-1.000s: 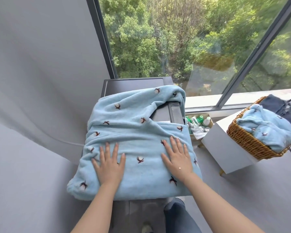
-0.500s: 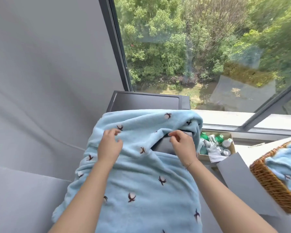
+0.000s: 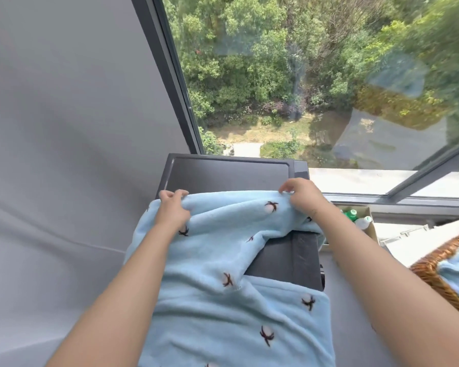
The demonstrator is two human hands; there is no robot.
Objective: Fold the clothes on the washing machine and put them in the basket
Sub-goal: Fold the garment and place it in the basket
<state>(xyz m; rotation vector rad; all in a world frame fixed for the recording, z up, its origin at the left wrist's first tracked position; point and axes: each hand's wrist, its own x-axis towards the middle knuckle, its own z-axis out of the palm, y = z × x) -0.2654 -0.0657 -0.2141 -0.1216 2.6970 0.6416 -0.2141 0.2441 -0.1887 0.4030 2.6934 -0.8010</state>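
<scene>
A fleece garment (image 3: pixel 223 300) lies on the washing machine (image 3: pixel 223 173) before the window (image 3: pixel 302 75), with a box of bottles (image 3: pixel 361 221) and a wicker basket (image 3: pixel 435 271) to its right.

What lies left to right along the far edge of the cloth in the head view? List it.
grey wall → left hand → blue garment → right hand → box of bottles → wicker basket

The pale blue fleece garment with small dark sprig motifs (image 3: pixel 223 300) runs off the bottom edge, so its lower hem is unseen, and it covers much of the dark washing machine top (image 3: pixel 231 176). The woven wicker basket (image 3: pixel 440 271) is cut by the right edge. The bottles in the cardboard box (image 3: pixel 368 223) are partly hidden behind the right forearm.
</scene>
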